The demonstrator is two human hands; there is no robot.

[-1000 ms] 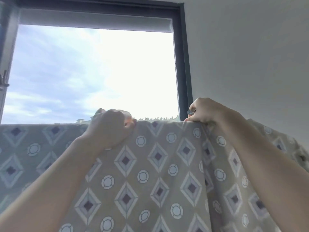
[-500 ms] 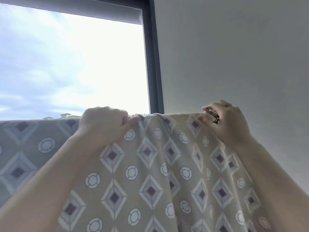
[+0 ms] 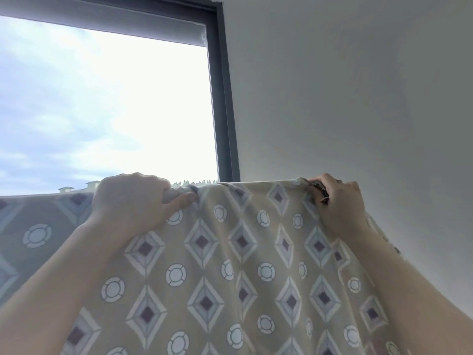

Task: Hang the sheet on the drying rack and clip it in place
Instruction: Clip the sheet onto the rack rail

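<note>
Beige sheet, diamond-and-ring print, draped 9 to 3 o'clock, hanging toward 6. Left hand at 9, fingers curled gripping bunched top edge; right hand at 3 pinching clip against edge.

Sheet over the rack
It drapes over the top — the rack itself hidden under fabric.

The sheet is beige, patterned with grey-white diamonds around purple centres and white ringed circles. The clip looks dark and metallic, though mostly hidden. The frame is dark grey, the wall off-white.
</note>
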